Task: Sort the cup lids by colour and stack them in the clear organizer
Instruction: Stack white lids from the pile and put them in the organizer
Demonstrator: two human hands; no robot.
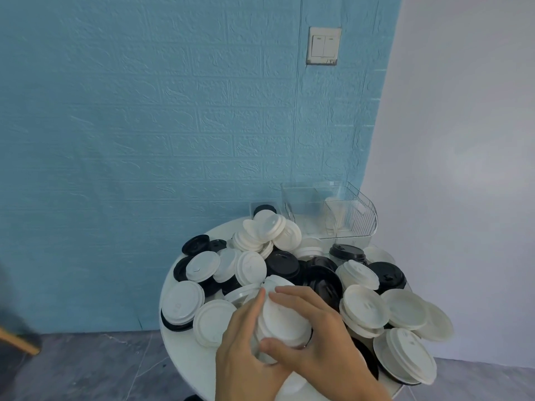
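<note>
At the near edge of a small round white table (pixel 185 357), heaped with loose black and white cup lids, both of a person's hands were closed around a short stack of white lids (pixel 282 316). The left hand (pixel 246 342) cupped the stack from the left side, its fingers reaching up along the rim, while the right hand (pixel 312 328) lay over the top and right side, fingers curled across the upper lid and thumb pressed against the stack's near edge. Each hand therefore had its grip wrapped onto the stack, with neither hanging free. The stack sat tilted, leaning away from the person, just above the pile. To do this gathering step well, the lids would probably need to be squared between the two palms so that their rims nested evenly, with only white ones kept in, before being carried anywhere; a loose or crooked stack might slide apart. The clear organizer (pixel 373 215) stood at the far right of the table against the blue wall (pixel 144 125), well apart from the hands, and it seemed to hold a few white lids upright already, though the transparent walls made that hard to confirm. A black lid (pixel 386 274) and many others lay between the hands and the organizer.
</note>
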